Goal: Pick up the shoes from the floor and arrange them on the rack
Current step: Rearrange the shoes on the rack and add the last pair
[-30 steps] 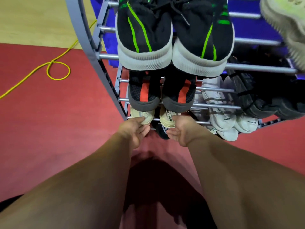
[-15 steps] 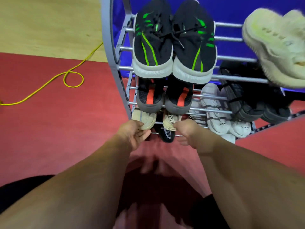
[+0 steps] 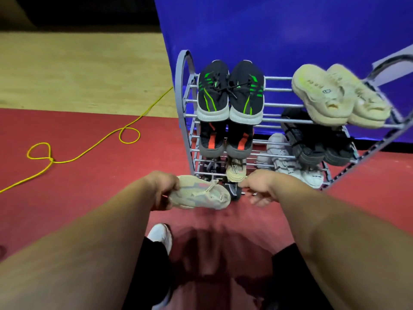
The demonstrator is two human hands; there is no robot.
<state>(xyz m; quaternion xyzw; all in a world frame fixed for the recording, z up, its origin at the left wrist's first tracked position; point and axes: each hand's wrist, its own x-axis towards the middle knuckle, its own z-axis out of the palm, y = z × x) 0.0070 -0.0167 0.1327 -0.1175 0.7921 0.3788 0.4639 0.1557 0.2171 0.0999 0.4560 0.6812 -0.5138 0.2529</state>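
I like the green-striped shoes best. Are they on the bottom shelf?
No, the green-striped shoes sit side by side on the top shelf of the rack.

Access to the shoe rack [image 3: 182, 90]: free slots and obstructions
The top shelf bars [image 3: 277, 105] lie bare between the black-and-green sneakers [image 3: 230, 95] and the cream slides [image 3: 335, 97]. The third shelf has a gap left of the shelved beige sneaker [image 3: 235, 173]. The left hand [image 3: 164, 190] holds a second beige sneaker [image 3: 201, 195] across the low approach. A yellow cable [image 3: 89, 151] loops on the floor at left.
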